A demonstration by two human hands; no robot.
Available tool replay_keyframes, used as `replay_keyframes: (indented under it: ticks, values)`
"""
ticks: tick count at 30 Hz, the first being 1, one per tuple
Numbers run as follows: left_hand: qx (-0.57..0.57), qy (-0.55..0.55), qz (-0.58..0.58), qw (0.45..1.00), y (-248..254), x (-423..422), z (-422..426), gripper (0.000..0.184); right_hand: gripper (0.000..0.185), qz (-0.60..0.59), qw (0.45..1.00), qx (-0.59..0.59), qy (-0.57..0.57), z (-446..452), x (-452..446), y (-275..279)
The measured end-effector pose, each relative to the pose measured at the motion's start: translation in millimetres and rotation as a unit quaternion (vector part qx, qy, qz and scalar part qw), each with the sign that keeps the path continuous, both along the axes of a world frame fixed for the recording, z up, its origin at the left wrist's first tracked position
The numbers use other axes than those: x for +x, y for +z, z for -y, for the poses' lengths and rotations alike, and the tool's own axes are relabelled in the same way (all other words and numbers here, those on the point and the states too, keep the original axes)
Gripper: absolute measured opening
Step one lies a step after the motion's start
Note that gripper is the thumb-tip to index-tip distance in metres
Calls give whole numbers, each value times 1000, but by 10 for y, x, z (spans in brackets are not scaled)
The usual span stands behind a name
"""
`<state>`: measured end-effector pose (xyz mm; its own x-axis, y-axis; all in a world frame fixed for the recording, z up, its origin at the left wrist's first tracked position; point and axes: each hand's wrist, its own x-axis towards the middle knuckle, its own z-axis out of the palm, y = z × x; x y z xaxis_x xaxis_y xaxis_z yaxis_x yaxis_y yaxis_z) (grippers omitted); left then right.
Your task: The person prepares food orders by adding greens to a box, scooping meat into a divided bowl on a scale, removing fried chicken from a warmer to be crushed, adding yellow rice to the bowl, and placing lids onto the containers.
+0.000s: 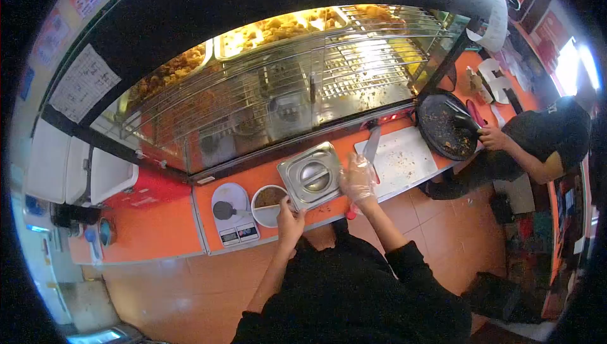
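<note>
A rectangular stainless steel food pan (294,176) with a lid (314,176) sits on the orange counter before me. My left hand (290,224) is bare and closed at the pan's near left corner, beside a white bowl (267,216) of brown, crumbly contents. My right hand (359,183) wears a clear plastic glove. It lies along the pan's right side with its fingers stretched out; whether it presses on the pan is hard to tell. Just beyond it, a broad knife (372,147) rests at the edge of a white cutting board (401,159) strewn with crumbs.
Left of the bowl stands a kitchen scale (231,212) with a dark scoop-like thing on it. A lit glass display case (253,97) with trays of fried food rises behind the counter. At right, a co-worker's hand (495,138) holds a dark tool over a round black pan (436,119).
</note>
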<state>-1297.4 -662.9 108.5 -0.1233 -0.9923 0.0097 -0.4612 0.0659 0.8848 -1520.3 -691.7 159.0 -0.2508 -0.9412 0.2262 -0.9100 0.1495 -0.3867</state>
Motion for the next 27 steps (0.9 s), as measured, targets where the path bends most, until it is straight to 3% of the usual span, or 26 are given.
replay_keyframes:
  ticks: [1, 2, 3, 4, 5, 6, 9, 11, 13, 15, 20, 23, 26, 27]
  values:
    - [-22, -6, 11, 1000, -10, -3, 22, 48, 26, 56, 995, 49, -71, -64, -109, -120]
    - [-24, -13, 10, 1000, -13, 18, 44, 48, 25, 125, 988, 79, -33, -88, -206, -402]
    - [48, -17, -42, 998, -19, 50, 91, 43, 25, 125, 988, 74, -42, -118, -204, -463]
    - [120, -20, -94, 988, -22, 73, 141, 39, 24, 234, 969, 77, -35, -150, -209, -519]
    - [119, -28, -94, 988, -33, 102, 166, 39, 23, 340, 937, 79, -26, -196, -215, -579]
    - [128, -55, -113, 984, -45, 134, 199, 36, 19, 373, 922, 98, -30, -228, -229, -528]
    - [130, -114, -133, 976, -8, 167, 241, 31, 22, 375, 920, 108, -41, -394, -296, -304]
    - [167, -151, -208, 952, 165, 89, 192, 30, 20, 389, 919, 64, -24, -482, -409, -273]
    - [164, -181, -221, 944, 385, -64, 189, 29, 24, 476, 879, 8, -18, -579, -561, -175]
    - [183, -185, -235, 937, 690, -305, 209, 29, 26, 444, 894, 41, -48, -653, -776, 77]
    - [155, -195, -276, 928, 997, -1000, 421, 30, 31, 575, 812, -97, -6, -463, -1421, 583]
    - [131, -155, -316, 927, 1043, -1412, 640, 32, 31, 463, 872, -130, 89, -68, -1927, 687]
    - [99, -95, -319, 938, 1211, -1751, 834, 32, 33, 544, 827, -103, 103, 342, -2184, 759]
    - [77, -67, -320, 942, 1237, -1835, 891, 31, 33, 573, 815, -64, 60, 433, -2189, 834]
